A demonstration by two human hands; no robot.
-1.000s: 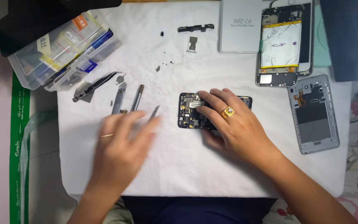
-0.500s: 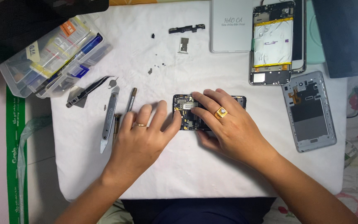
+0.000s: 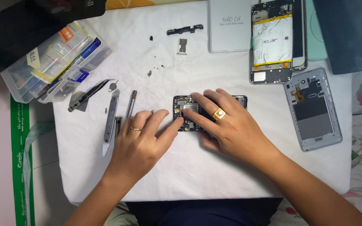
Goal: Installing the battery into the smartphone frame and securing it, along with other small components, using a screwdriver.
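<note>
A dark phone circuit board (image 3: 186, 109) lies in the middle of the white cloth (image 3: 197, 175). My right hand (image 3: 227, 125), with a gold ring, rests over its right half and pins it down, fingertips on the board. My left hand (image 3: 141, 142), wearing a thin ring, lies flat on the cloth with its fingertips touching the board's left edge. A silver pry tool (image 3: 109, 124) and a thin screwdriver (image 3: 131, 104) lie just left of the left hand.
An opened phone with a silver battery (image 3: 273, 39) and a grey back frame (image 3: 313, 109) lie at the right. A white box (image 3: 229, 25) sits at the back, black tweezers (image 3: 89, 94) and a clear parts case (image 3: 53, 62) at the left. Small screws and brackets (image 3: 184, 30) are scattered behind.
My left hand has moved right from the tools to the board's left edge and now touches it. The right hand stays on the board.
</note>
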